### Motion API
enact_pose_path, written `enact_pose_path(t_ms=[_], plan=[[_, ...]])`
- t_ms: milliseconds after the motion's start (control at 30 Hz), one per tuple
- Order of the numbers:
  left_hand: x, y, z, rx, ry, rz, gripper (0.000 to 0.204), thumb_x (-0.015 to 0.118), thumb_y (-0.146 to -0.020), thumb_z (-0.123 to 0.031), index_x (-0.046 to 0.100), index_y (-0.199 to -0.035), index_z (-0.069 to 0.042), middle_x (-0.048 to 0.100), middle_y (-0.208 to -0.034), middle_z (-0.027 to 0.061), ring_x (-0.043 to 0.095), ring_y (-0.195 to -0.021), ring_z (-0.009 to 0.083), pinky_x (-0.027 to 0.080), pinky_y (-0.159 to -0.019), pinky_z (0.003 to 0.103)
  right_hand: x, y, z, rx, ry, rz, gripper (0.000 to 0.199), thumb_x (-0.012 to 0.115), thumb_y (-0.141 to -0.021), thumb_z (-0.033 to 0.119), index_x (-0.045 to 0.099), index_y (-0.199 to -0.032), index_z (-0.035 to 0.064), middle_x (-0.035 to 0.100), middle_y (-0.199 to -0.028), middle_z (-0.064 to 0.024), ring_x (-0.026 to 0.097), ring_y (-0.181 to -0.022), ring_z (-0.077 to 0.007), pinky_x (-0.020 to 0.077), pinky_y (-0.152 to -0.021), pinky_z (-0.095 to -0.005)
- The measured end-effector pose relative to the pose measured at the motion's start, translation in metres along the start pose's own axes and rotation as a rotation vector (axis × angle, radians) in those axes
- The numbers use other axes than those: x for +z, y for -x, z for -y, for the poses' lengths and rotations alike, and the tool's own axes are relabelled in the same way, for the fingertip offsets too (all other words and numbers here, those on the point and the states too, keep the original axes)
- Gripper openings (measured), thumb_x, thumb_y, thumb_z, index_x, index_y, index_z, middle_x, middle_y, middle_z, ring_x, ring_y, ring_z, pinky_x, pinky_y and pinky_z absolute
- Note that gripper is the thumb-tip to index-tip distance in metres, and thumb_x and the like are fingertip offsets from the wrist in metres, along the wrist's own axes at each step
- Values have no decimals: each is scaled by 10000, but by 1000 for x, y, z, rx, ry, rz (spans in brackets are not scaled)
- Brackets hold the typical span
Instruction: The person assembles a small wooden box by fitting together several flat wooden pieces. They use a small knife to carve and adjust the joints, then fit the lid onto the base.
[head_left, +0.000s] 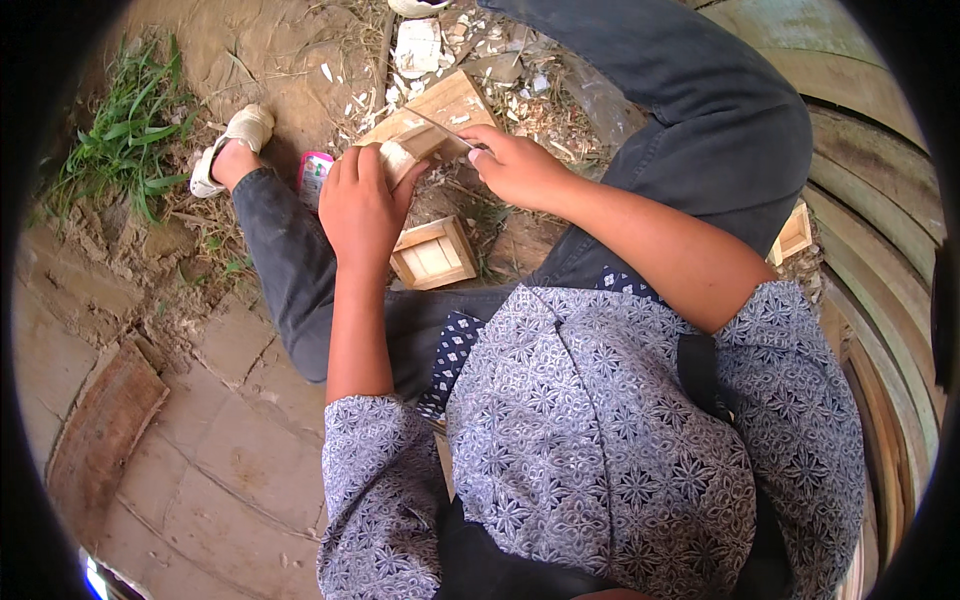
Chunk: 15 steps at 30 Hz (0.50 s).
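My left hand [357,205] is closed around a small pale wooden box [408,150], steadying it against a thick wooden board [462,100]. In my right hand [525,172] is a knife [440,128]; its thin blade points up and left, over the box. Whether the edge touches the wood I cannot tell. My fingers cover part of the box and most of the knife's handle. Just below my hands, a second shallow wooden box [432,255] lies on the ground between my legs, its recessed side facing up.
White wood chips [540,82] litter the ground beyond the board. A pink-edged packet [314,175] lies by my left shin. Another small wooden box [792,236] sits beside my right thigh, near curved planks [870,200]. Grass [130,140] grows at far left; a brown wood piece [105,435] lies below.
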<state>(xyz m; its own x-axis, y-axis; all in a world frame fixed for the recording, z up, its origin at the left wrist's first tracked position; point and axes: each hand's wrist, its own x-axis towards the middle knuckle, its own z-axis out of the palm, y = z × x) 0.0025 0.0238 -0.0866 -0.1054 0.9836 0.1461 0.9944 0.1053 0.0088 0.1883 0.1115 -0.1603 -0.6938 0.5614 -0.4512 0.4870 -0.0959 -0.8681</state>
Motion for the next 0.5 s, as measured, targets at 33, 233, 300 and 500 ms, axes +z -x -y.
enact_pose_path(t_ms=[33,233,300,500], plan=[[2,-1,-1,-16,3,15,475,796,-776,-409,589,-945,-16,622,-892,142,616,-787,348,502,-653,417,-1,-1,0,9,1,-5,392,490,-987,240,516,-1351,96,684,-946,-156,677,-873,-275,514,-800,-396],[14,6,-1,-176,7,53,479,780,-801,-418,516,-849,-22,587,-851,160,610,-770,370,499,-641,439,7,-1,-7,-20,36,-34,412,503,-968,233,514,-1352,85,678,-1086,-230,664,-999,-374,497,-881,-448],[16,9,-2,-196,17,55,463,783,-797,-396,502,-835,-29,575,-851,147,618,-767,356,504,-636,435,7,-1,-8,-44,67,-37,418,501,-965,227,512,-1356,78,674,-1096,-239,657,-1016,-385,491,-896,-457],[18,10,-16,-215,19,59,477,773,-803,-415,493,-855,-33,575,-868,147,621,-723,363,505,-573,442,-10,18,21,-97,187,101,445,505,-948,188,491,-1364,28,662,-1063,-267,642,-989,-418,497,-877,-469]])
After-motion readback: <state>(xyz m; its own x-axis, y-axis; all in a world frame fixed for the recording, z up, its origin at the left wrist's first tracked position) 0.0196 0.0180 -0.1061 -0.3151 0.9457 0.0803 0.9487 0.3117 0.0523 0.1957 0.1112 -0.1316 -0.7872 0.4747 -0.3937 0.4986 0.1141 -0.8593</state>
